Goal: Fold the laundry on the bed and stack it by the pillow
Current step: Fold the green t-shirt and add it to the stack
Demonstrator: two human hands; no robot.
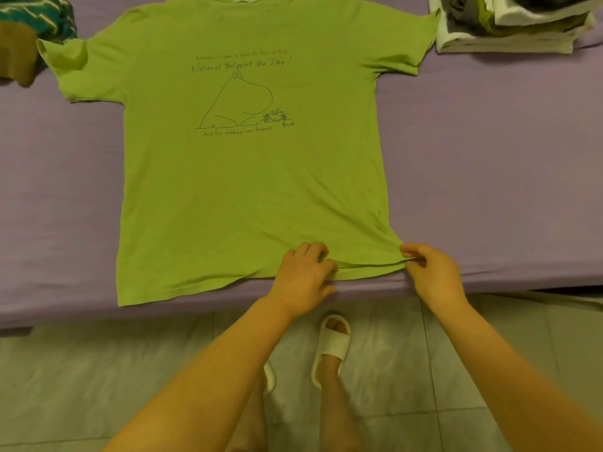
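On purple bed [489,158], green T-shirt [248,190] lies flat.

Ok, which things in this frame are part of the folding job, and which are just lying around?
Part of the job:
- green T-shirt, spread flat, print up
- left hand and right hand, both at its near hem
- folded stack, far right
- teal patterned garment, far left, probably unfolded laundry
- purple bed

Just lying about:
- white slippers on the tiled floor

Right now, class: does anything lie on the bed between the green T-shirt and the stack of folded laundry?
Nothing visible does. Only bare purple sheet separates the green T-shirt from the folded stack at far right.
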